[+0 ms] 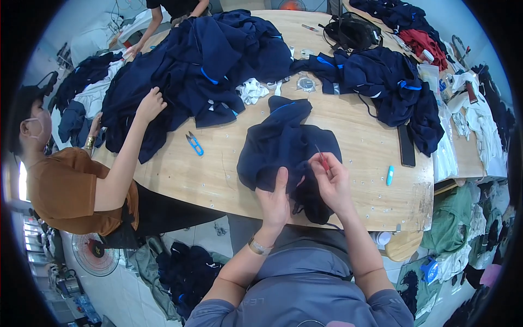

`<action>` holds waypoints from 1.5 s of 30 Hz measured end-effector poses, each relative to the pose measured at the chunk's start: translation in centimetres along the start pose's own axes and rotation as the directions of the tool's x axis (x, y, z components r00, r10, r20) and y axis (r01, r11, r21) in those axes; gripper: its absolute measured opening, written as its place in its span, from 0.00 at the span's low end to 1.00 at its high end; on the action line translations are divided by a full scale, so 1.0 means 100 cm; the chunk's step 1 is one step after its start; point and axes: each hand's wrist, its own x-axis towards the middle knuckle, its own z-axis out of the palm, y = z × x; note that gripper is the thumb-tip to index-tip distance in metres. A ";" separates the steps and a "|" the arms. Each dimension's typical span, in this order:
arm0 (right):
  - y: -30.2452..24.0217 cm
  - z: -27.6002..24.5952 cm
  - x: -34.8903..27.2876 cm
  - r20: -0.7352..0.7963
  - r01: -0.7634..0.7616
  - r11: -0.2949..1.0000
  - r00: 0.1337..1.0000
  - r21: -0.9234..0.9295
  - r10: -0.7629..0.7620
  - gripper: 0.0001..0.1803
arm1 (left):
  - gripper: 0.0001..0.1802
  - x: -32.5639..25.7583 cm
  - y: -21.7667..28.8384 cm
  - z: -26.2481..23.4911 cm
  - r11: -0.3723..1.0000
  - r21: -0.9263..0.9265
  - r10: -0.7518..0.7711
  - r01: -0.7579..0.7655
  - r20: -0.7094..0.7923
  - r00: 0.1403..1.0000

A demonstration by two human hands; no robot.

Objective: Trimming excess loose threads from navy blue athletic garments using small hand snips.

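Observation:
A dark navy garment (272, 143) with a blue trim line lies bunched on the table in front of me. My left hand (276, 200) grips its near edge, thumb up on top of the cloth and the other fingers partly hidden by it. My right hand (332, 182) is closed on a small red-handled tool (324, 162) with a thin metal tip pointing away from me; its exact kind is too small to tell. That hand is over the garment's right side. Blue-handled thread snips (194, 143) rest on the table to the left.
A big navy garment heap (218, 49) covers the far left, handled by a co-worker in a brown top (71, 180); another person's arm reaches in behind. More navy garments (376, 76), a black bag (351, 30), a phone (406, 146) and a turquoise marker (390, 175) lie rightward.

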 end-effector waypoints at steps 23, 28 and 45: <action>-0.006 0.016 -0.007 -0.054 -0.083 0.996 0.995 0.039 0.085 0.04 | 0.10 0.001 -0.017 0.000 0.972 0.144 0.202 -0.185 -0.115 0.973; -0.008 0.017 -0.010 -0.059 0.039 0.963 0.997 -0.266 -0.057 0.05 | 0.09 -0.002 -0.016 0.005 0.891 0.342 0.336 -0.298 -0.056 0.940; -0.001 0.013 -0.021 0.157 -0.186 0.892 0.979 0.412 0.131 0.02 | 0.06 0.004 -0.012 -0.002 0.983 -0.181 -0.041 0.033 -0.039 0.998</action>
